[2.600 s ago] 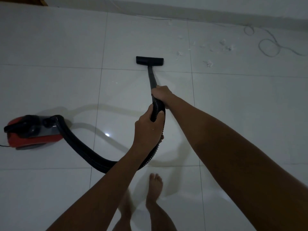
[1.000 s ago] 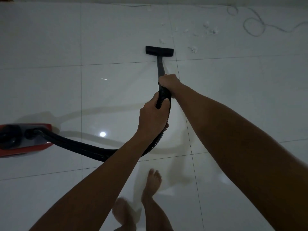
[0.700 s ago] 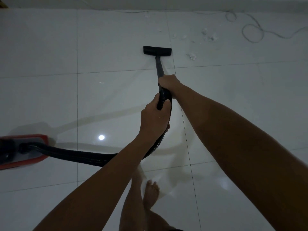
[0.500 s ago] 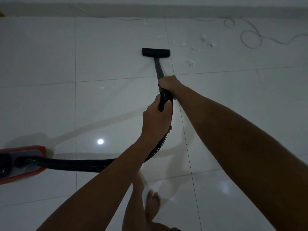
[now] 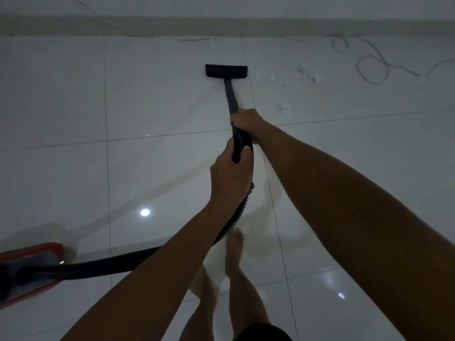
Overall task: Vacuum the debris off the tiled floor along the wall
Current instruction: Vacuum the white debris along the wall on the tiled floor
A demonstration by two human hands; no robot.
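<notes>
Red canister vacuum body (image 5: 29, 271) sits at far left edge, partly cut off. Black ribbed hose (image 5: 103, 265) runs from it rightward across the tiled floor (image 5: 61, 99), then curves up to the hands. Left hand (image 5: 230, 175) wraps around the hose's upper end; right hand (image 5: 246, 120) grips just above it, where hose meets black wand (image 5: 230, 94). Both hands clamped tight, one just behind the other. Floor nozzle (image 5: 226, 70) flat on the tile, near the baseboard (image 5: 295, 27). White debris bits (image 5: 309, 75) lie just right of the nozzle, one clump (image 5: 284, 108) nearer, right of the wand. Thin grey cable (image 5: 371, 70) loops at far right. Bare feet (image 5: 235, 244) below the hands.
</notes>
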